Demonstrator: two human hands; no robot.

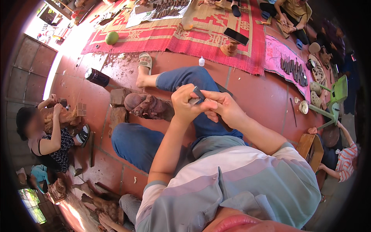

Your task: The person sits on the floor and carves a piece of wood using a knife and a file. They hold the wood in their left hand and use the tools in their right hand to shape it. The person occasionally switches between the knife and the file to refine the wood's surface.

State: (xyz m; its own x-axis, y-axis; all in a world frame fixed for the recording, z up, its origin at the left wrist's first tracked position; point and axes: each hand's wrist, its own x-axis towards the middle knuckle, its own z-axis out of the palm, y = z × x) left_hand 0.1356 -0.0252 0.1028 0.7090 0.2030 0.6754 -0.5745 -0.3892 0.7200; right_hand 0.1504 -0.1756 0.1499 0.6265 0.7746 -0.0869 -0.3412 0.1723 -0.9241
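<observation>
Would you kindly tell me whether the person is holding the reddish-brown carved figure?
No, the left hand and right hand grip a small dark piece, while the carved figure lies outside their grasp.

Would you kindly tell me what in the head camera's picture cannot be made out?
Head view, hidden: the full shape of the dark object, covered by the fingers of the left hand and right hand.
Head view, hidden: the right end of the carved figure, behind the left forearm and wrist.
Head view, cut off: the far side of the red patterned mat, by the upper edge.
Head view, too small: the tips of the dark tools on the pink cloth.
</observation>
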